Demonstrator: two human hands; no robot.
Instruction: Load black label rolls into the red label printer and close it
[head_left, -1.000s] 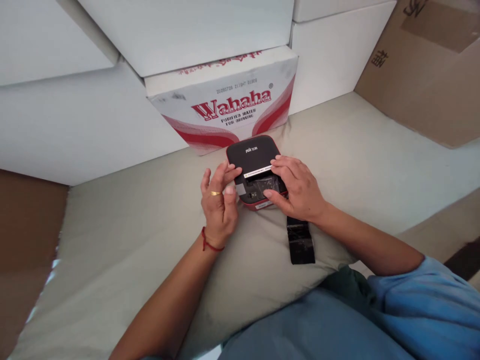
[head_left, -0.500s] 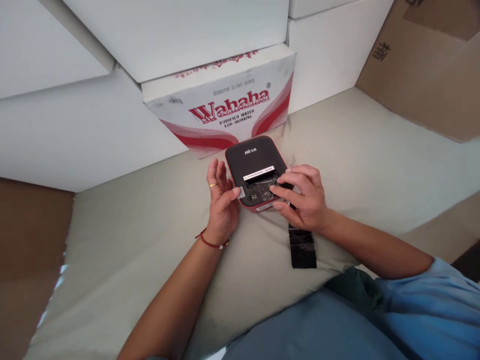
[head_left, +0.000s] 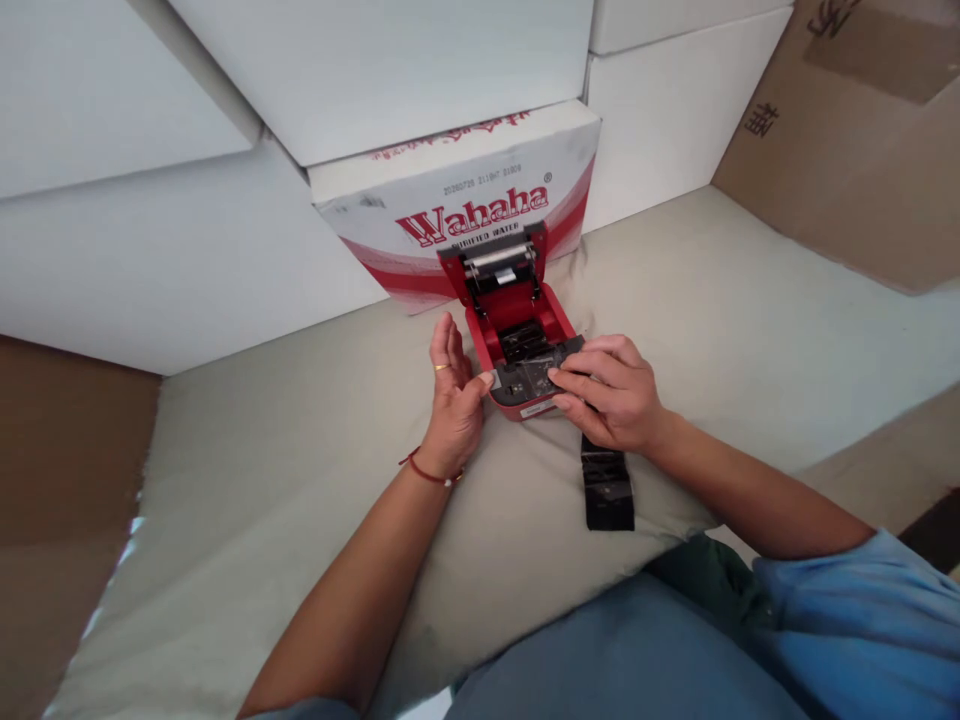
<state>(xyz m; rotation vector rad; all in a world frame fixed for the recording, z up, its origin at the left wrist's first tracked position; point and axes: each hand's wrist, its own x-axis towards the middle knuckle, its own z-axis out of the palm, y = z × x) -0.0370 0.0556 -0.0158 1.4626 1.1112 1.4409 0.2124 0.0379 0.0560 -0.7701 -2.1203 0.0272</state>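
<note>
A small red and black label printer (head_left: 517,385) sits on the cloth with its lid (head_left: 499,255) raised, showing a red inside and a black strip in it. My left hand (head_left: 456,405) is at the printer's left side, thumb on a grey latch (head_left: 494,379), the other fingers stretched upward. Over the right front corner my right hand (head_left: 611,390) is bent, fingertips on the dark front panel and thumb at its front edge. A shiny black strip (head_left: 607,490) lies on the cloth below that hand.
Behind the printer stands a Wahaha water carton (head_left: 465,190), close to the raised lid. White boxes (head_left: 652,140) line the back. Brown cartons (head_left: 862,150) stand at the right and left (head_left: 75,500). Pale cloth (head_left: 300,480) covers the surface.
The printer's lid has swung up and back from closed, exposing the red inside. Both hands stay at the printer, nearly in the same places; the view has shifted slightly.
</note>
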